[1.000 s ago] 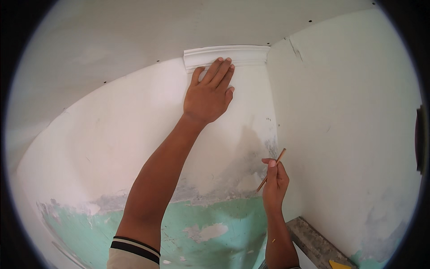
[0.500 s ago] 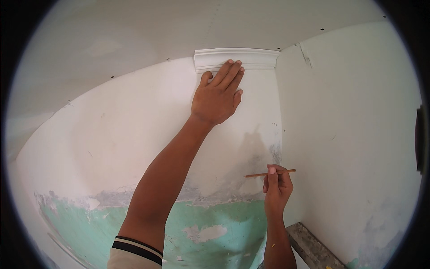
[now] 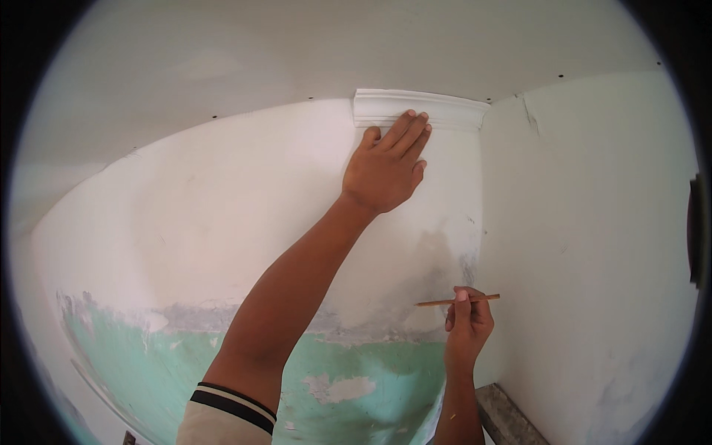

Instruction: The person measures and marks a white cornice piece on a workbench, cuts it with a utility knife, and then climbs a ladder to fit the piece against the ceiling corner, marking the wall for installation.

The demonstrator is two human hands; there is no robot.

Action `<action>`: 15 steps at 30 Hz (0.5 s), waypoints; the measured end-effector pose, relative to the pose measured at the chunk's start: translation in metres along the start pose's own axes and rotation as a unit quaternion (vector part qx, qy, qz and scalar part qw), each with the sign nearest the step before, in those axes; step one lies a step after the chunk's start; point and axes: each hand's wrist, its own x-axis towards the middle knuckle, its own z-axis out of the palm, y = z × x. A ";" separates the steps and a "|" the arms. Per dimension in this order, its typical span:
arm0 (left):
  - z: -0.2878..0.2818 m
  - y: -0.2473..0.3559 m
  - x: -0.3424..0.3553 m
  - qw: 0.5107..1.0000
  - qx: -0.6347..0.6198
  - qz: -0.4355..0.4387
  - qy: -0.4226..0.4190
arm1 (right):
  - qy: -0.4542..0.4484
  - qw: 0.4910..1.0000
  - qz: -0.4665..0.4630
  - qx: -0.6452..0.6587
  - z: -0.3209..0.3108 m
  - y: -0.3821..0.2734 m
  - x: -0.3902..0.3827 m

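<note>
A short piece of white crown moulding [image 3: 378,105] sits in the angle between the wall and the ceiling, its right end at the room corner. My left hand [image 3: 386,167] reaches up and presses it with outstretched fingers laid flat on its lower face; the thumb and palm are below its bottom edge. Lower down on the right, my right hand [image 3: 469,326] pinches a thin brown pencil [image 3: 437,302] between thumb and fingers. The pencil lies nearly level, its pointed end to the left, apart from the moulding.
Off-white wall [image 3: 245,200] gives way to peeling green paint [image 3: 348,363] below. The ceiling [image 3: 259,52] has dark spots along its edge. A side wall [image 3: 586,200] stands at right. A worn grey plank [image 3: 512,419] lies beside my right forearm; something dark [image 3: 695,230] shows at the far right.
The view has shifted, so the moulding, walls and both hands appear further right and slightly lower. My left hand stays pressed on the moulding, and my right still holds the pencil.
</note>
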 end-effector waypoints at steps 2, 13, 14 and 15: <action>0.001 0.000 0.000 1.000 -0.005 -0.002 0.003 | -0.003 1.000 -0.008 -0.015 -0.001 -0.001 0.002; 0.003 -0.001 -0.003 1.000 -0.020 -0.008 0.020 | -0.005 0.999 -0.022 -0.032 0.007 -0.011 0.007; 0.003 -0.002 -0.003 0.999 -0.023 -0.008 0.020 | -0.010 0.999 -0.025 -0.042 0.007 -0.012 0.009; 0.003 -0.002 -0.003 0.999 -0.026 -0.009 0.021 | -0.015 0.998 -0.028 -0.053 0.008 -0.014 0.011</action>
